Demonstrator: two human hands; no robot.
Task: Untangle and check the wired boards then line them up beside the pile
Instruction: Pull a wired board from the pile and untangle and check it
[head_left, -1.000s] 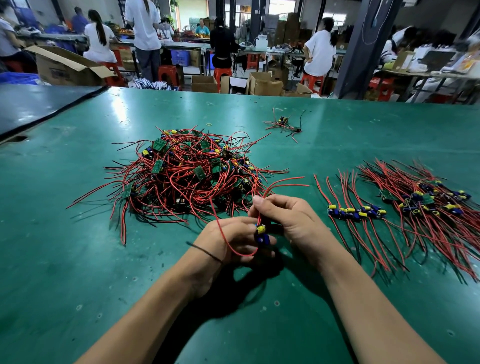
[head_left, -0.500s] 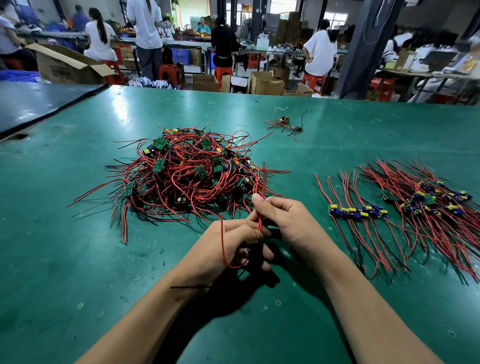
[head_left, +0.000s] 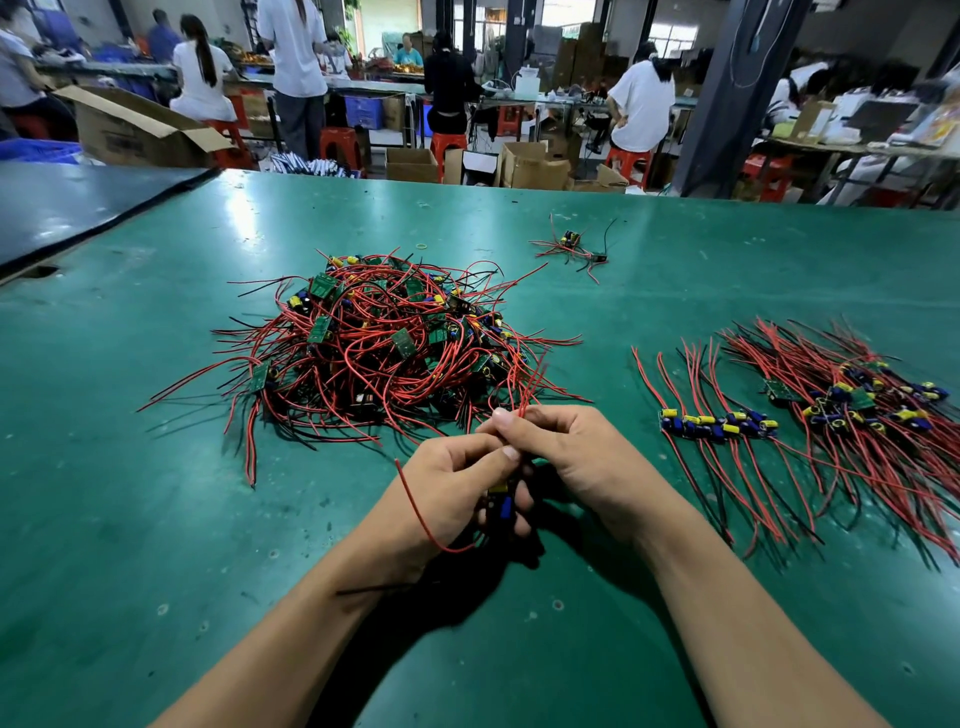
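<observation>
A tangled pile of wired boards (head_left: 384, 343), green boards with red and black wires, lies on the green table (head_left: 156, 519) ahead of me. My left hand (head_left: 452, 493) holds one small wired board (head_left: 501, 501) with yellow and blue parts, mostly hidden by its fingers. A red wire loops out below that hand. My right hand (head_left: 566, 457) pinches the board's red wires, which stick up towards the pile. To the right lies a short row of sorted boards (head_left: 719, 423) with wires straight. A larger heap of boards (head_left: 862, 400) sits further right.
A few loose wired boards (head_left: 574, 247) lie far back on the table. A dark mat (head_left: 67, 208) covers the neighbouring table at the left. Beyond the far edge are cardboard boxes (head_left: 530, 166), red stools and people at other benches.
My right hand has drawn the red wires together and upright; they curved off to the right before. The board has sunk deeper into my left hand.
</observation>
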